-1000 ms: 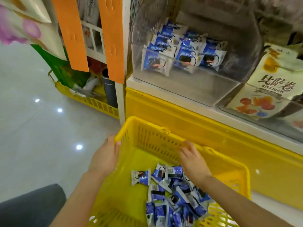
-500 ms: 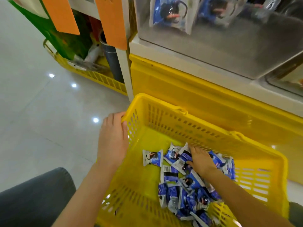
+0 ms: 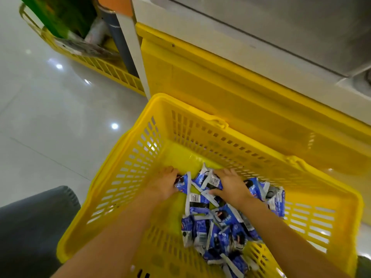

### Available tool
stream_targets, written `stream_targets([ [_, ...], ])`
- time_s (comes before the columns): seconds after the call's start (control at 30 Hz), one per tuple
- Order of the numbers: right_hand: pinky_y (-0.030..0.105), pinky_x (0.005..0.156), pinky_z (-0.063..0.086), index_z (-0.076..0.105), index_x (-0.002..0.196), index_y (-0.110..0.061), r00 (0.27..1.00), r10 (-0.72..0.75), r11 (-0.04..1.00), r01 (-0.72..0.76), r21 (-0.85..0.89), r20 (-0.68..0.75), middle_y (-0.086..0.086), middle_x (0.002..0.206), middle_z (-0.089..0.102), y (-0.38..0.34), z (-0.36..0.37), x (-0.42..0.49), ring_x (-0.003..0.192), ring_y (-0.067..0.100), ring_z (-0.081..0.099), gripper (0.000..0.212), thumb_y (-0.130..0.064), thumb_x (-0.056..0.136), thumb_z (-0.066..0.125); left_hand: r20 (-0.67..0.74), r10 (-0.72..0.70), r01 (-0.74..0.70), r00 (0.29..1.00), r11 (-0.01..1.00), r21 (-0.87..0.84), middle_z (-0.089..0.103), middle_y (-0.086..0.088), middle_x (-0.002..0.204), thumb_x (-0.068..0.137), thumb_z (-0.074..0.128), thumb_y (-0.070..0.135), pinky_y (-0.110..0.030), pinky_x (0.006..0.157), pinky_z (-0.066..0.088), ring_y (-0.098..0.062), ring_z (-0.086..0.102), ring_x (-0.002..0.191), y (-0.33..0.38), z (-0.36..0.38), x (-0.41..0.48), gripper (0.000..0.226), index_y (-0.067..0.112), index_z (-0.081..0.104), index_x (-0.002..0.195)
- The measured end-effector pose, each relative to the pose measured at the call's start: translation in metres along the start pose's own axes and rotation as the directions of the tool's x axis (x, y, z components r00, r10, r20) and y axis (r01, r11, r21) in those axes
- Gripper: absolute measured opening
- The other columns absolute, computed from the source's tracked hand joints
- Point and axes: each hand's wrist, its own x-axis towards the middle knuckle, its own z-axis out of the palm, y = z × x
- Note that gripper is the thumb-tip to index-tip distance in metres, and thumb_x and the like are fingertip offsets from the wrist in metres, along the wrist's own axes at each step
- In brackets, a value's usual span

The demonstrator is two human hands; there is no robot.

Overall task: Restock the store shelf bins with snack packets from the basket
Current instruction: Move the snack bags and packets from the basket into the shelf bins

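A yellow slotted basket (image 3: 140,149) sits in front of me, holding a heap of several blue-and-white snack packets (image 3: 216,231). Both my hands are down inside it. My left hand (image 3: 165,184) closes its fingers on one packet (image 3: 183,184) at the left edge of the heap. My right hand (image 3: 230,186) lies spread, palm down, over the packets at the far end of the heap, fingers curling around a few. Only the clear shelf bin's (image 3: 281,27) underside shows, at the top.
The yellow shelf base (image 3: 220,85) stands right behind the basket. Another yellow basket (image 3: 104,67) with green bags and a grey tube sits on the glossy floor (image 3: 40,117) at the upper left. My grey-trousered knee (image 3: 30,227) fills the lower left.
My view has tilted down, so the bin's packets left the frame. My left hand came off the basket rim and went inside onto a packet. My right hand stays among the packets.
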Motion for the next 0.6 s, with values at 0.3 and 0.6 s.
stream_targets([
  [0.3, 0.031, 0.099, 0.043, 0.038, 0.136, -0.015, 0.983, 0.137, 0.866, -0.061, 0.496, -0.119, 0.008, 0.139, 0.048, -0.023, 0.003, -0.011, 0.126, 0.022, 0.047, 0.054, -0.031, 0.09, 0.061, 0.068, -0.121, 0.136, 0.99, 0.945, -0.298, 0.051, -0.014, 0.123, 0.083, 0.068, 0.029, -0.036, 0.091, 0.043, -0.028, 0.051, 0.112, -0.01, 0.023, -0.007, 0.051, 0.008, 0.041, 0.122],
  [0.6, 0.022, 0.085, 0.052, 0.053, 0.092, -0.002, 0.973, 0.174, 0.075, -0.166, 0.983, 0.151, 0.008, 0.095, 0.062, -0.071, -0.008, -0.015, 0.09, 0.018, 0.06, 0.016, -0.018, 0.093, 0.056, 0.179, -0.16, 0.197, 0.971, 0.11, -0.974, 0.064, -0.005, 0.102, 0.098, 0.038, 0.037, -0.025, 0.063, 0.048, -0.015, 0.06, 0.084, 0.033, -0.014, -0.021, 0.028, 0.021, 0.053, 0.115],
])
